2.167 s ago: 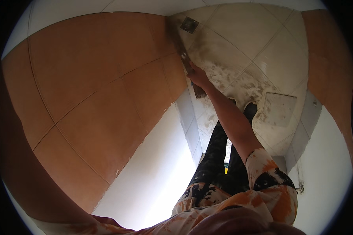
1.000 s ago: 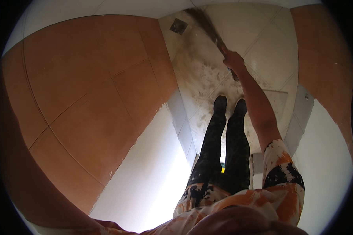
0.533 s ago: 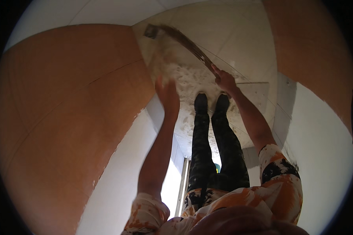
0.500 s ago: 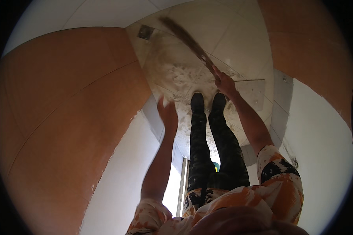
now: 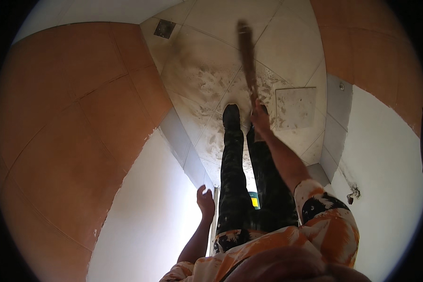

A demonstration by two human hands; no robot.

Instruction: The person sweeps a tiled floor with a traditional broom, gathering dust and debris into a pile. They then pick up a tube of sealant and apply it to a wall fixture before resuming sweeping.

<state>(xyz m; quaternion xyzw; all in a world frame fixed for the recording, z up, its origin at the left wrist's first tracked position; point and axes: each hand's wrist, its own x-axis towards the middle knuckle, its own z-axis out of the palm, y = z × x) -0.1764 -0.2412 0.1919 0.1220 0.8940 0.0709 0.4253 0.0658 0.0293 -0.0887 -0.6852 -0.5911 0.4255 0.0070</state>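
Broom (image 5: 247, 61): extending from the right hand (image 5: 260, 117) over the floor (image 5: 296, 42), ahead of the shoes (image 5: 231, 117); its far end is blurring, so floor contact cannot be told.
Broom handling: probably proving light and not fragile, seeming fairly stiff near the hand and likely flexing toward the far end; slipping appears unlikely.
Near end: narrowing, thus offering the most practical hold.
Right hand: clamping round the near end, its fingers closing about it.
Right arm (image 5: 286, 160): reaching forward and slightly inward, appearing nearly straight.
Left hand (image 5: 205, 201): holding nothing visible; thumb and fingers are curving with a gap between; it is hanging beside the left leg, and contact with the white wall (image 5: 141, 207) cannot be told.
Dirt (image 5: 207, 77): smudging the tiles around the shoes and onward toward the drain (image 5: 165, 28).
Panel (image 5: 296, 109): lying right of the right hand.
Orange walls (image 5: 80, 131): flanking the floor.
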